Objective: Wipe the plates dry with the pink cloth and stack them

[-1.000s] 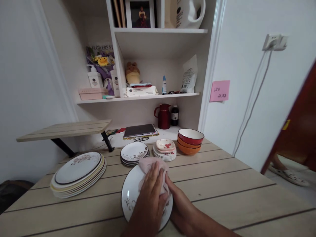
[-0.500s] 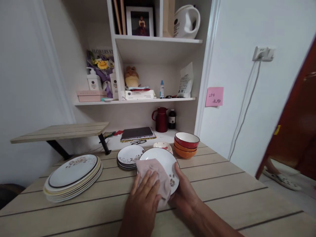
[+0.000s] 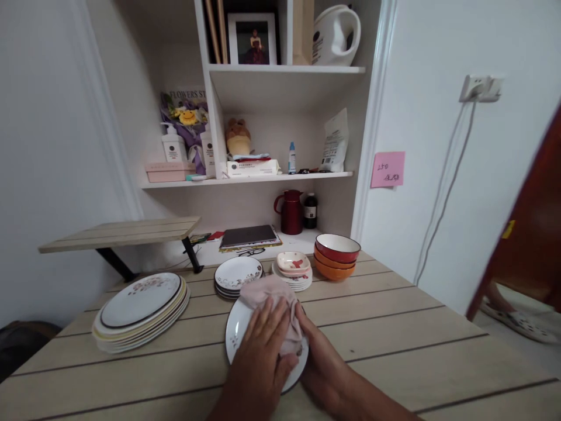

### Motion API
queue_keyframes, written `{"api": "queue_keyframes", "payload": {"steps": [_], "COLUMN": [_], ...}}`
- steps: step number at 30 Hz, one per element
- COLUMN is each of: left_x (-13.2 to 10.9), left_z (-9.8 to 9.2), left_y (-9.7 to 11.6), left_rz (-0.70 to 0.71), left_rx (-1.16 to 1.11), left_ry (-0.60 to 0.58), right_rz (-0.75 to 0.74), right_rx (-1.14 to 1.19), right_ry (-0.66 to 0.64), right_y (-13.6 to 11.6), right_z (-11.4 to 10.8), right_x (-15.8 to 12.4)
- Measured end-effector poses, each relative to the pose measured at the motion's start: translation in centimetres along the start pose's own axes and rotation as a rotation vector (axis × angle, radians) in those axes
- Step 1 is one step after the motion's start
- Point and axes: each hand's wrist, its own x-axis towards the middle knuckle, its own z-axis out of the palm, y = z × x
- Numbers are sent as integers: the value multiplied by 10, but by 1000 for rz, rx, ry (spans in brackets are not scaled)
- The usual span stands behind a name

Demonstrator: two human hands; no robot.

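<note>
A white plate (image 3: 236,329) with a dark rim and a floral print is held tilted above the table, partly hidden by my hands and a cloth. My right hand (image 3: 326,371) grips its right edge, thumb on top and the other fingers out of sight beneath. Over the plate's face lies a pink cloth (image 3: 274,290). My left hand (image 3: 262,351) presses the cloth against the plate with its fingers stretched over it. Just behind is a stack of small floral plates (image 3: 236,272). To the left stands a stack of larger plates (image 3: 140,301).
Small saucers (image 3: 302,283) carry pink-patterned dishes (image 3: 293,261), beside stacked red and orange bowls (image 3: 336,251). A raised wooden stand (image 3: 123,229) is at the back left. Behind the table are a laptop (image 3: 248,235), a red jug (image 3: 291,213) and shelves (image 3: 284,69). Someone's foot shows at the right.
The plate has come down and slightly left, uncovering the saucers and patterned dishes behind. My left hand and the cloth have shifted across its face, bunching the cloth near the right hand.
</note>
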Motion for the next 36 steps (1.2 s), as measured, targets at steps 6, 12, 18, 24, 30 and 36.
{"api": "queue_keyframes", "payload": {"steps": [6,12,18,24,30,36], "left_x": [2,-2,-8,0,5,1], "left_z": [1,1,1,-2,-2,-8], "left_y": [0,-14,-19,0,-3,-19], "left_rz": [18,-227,-195,22,-26,-246], "left_rx": [-18,91,67,-147,-142,-25], "left_ry": [-30,133,98,-93,1,143], "right_rz": [-109,-172,-5,9,-174,-76], "right_rx": [115,88,37,53,54,41], "right_ry": [181,219,67,40,257,162], "right_y": [-34,-37,3,-3,-46,-26], "right_z": [-9,4,6,-3,-3,5], "right_x": [6,-3,-6,1,0,-6]}}
